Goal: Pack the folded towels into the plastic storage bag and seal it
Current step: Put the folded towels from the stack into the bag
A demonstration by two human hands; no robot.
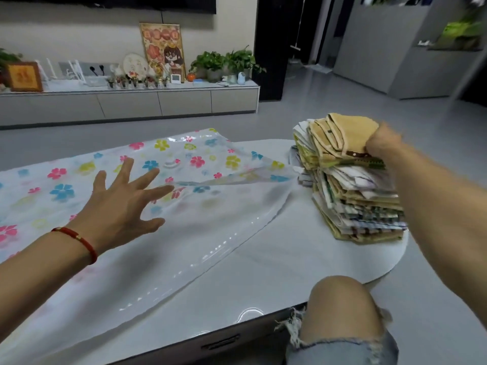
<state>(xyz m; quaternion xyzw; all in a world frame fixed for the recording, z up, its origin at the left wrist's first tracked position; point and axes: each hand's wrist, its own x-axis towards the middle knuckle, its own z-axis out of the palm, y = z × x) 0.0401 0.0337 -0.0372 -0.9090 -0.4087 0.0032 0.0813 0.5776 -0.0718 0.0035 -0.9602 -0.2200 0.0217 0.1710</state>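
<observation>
A clear plastic storage bag [210, 219] printed with coloured flowers lies flat across the white table [303, 256]. Its open edge faces right, with the upper sheet lifted a little. My left hand [123, 198] hovers over the bag with fingers spread wide, holding nothing. A tall stack of folded towels [353, 196] stands at the table's right end. My right hand [382, 143] grips the top few tan and yellow towels [342, 133] of that stack from the right side.
My bare knee [340, 312] in torn jeans sits just past the table's near edge. Beyond the table are grey floor and a long low cabinet [131, 104] with plants, frames and ornaments. Grey wall panels stand at the far right.
</observation>
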